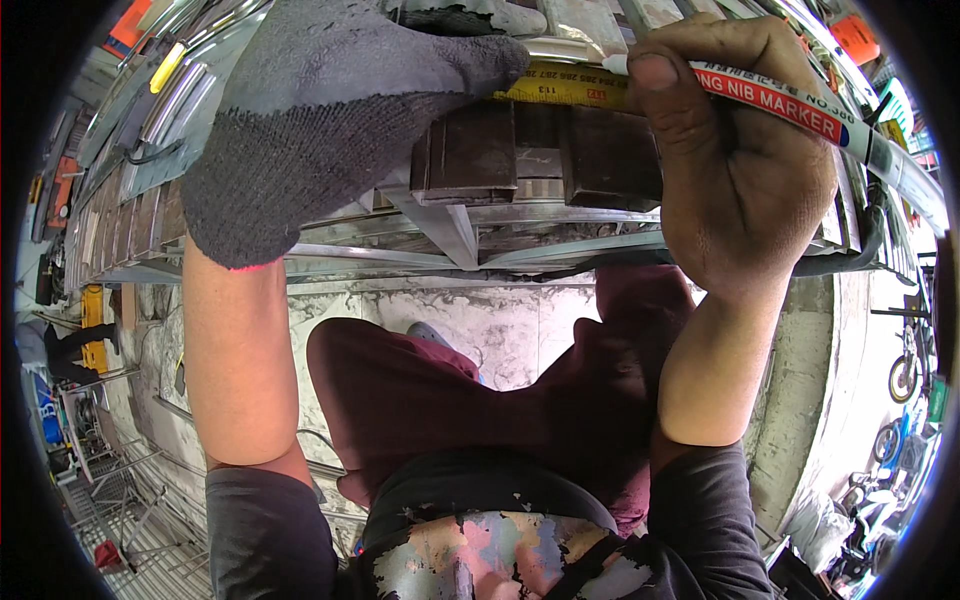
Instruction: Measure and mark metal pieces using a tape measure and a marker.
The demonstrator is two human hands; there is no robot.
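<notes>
My left hand (pixel 320 120), in a grey knitted glove with a darker coated palm, is closed at the far edge of the work surface. Its fingertips press on the yellow blade of a tape measure (pixel 560 88), which runs to the right along a shiny metal bar (pixel 560 48). In my bare right hand (pixel 745 190) is a white marker (pixel 765 100) with a red label and a blue band, pinched between thumb and fingers. The marker's white tip end points left, close above the tape blade. Part of the tape passes behind my right thumb.
Dark brown rectangular tube ends (pixel 465 155) project toward me below the tape. A grey metal frame (pixel 460 235) supports them. Metal racks (pixel 130 520) stand at lower left, and a bicycle (pixel 903 378) at right. My legs are below the frame, over a pale stained floor.
</notes>
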